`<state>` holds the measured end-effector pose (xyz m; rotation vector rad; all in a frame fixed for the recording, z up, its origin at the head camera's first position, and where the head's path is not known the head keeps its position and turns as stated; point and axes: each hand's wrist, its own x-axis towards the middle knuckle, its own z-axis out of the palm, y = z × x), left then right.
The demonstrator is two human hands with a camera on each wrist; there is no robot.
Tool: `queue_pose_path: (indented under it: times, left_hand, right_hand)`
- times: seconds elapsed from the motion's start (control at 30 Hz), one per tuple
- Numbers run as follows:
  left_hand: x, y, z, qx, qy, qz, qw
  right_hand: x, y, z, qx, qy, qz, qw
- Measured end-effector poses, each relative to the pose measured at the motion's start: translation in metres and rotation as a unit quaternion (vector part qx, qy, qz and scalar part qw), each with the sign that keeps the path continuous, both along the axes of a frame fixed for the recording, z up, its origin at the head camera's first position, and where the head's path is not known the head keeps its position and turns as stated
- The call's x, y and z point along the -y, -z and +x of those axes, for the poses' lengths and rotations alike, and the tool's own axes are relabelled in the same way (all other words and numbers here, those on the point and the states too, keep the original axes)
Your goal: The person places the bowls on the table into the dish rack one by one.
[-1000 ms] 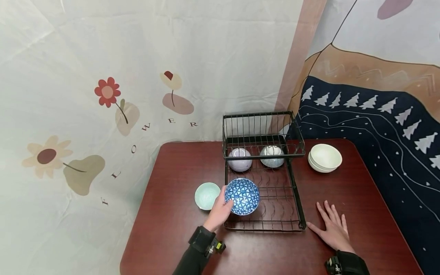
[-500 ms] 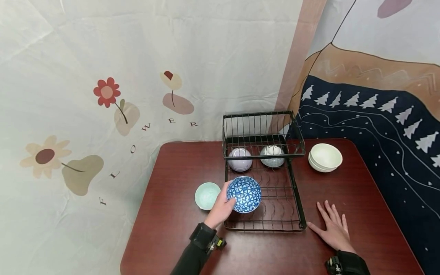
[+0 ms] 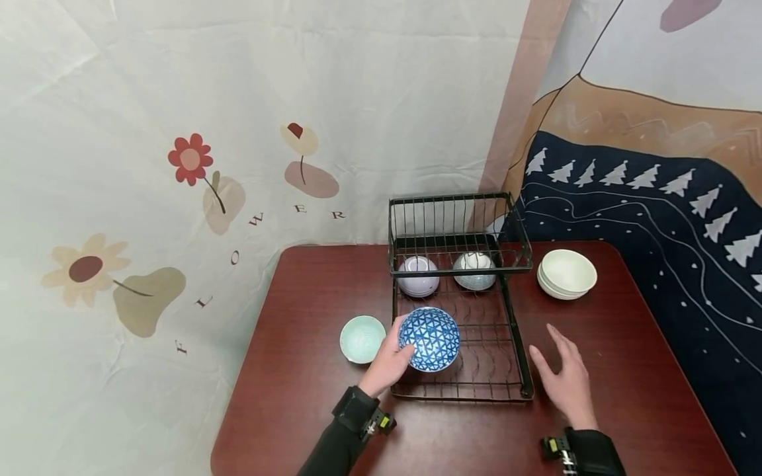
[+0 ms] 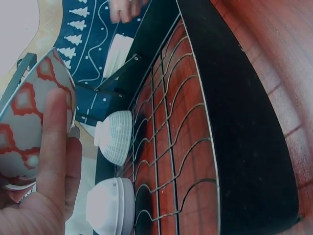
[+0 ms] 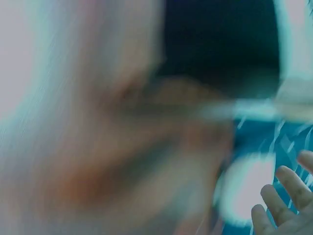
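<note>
My left hand (image 3: pixel 385 362) grips the near-left rim of a bowl (image 3: pixel 430 338), with the thumb over its blue triangle-patterned inside. The bowl's mouth faces up, above the front part of a black wire dish rack (image 3: pixel 522 344). In the left wrist view, the outside of the bowl (image 4: pixel 24 125) shows a red and white pattern, with fingers (image 4: pixel 54 147) spread along it. My right hand (image 3: pixel 567 383) is right of the rack, fingers loosely extended and holding nothing. Much of the right wrist view is blurred.
Upside-down lavender bowls (image 3: pixel 419 285) and a ribbed pale bowl (image 3: pixel 475 281) sit at the rack's back, under its raised upper basket (image 3: pixel 458 271). A mint bowl (image 3: pixel 362 339) stands left of the rack on the reddish-brown table (image 3: pixel 297 396). Stacked white bowls (image 3: pixel 567 272) stand at back right.
My right hand has come up from lying spread on the table and turned, its fingers closer together. My left hand has carried the blue-patterned bowl slightly to the right.
</note>
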<state>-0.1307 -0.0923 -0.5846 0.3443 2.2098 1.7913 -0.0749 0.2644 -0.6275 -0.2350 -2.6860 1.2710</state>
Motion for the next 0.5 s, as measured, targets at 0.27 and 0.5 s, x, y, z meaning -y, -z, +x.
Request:
queue_pose_path:
  times: [0.27,0.5]
  left_hand:
    - [-0.008,-0.001,0.004,0.001,0.016,-0.010,0.9998]
    - [-0.016,0.002,0.013,-0.004,0.030,-0.023,0.9993]
  right_hand:
    - [0.087,-0.026,-0.020,-0.046,-0.089,-0.205,0.974]
    - [0.130,-0.028,-0.024,0.045,-0.140,-0.221,0.964]
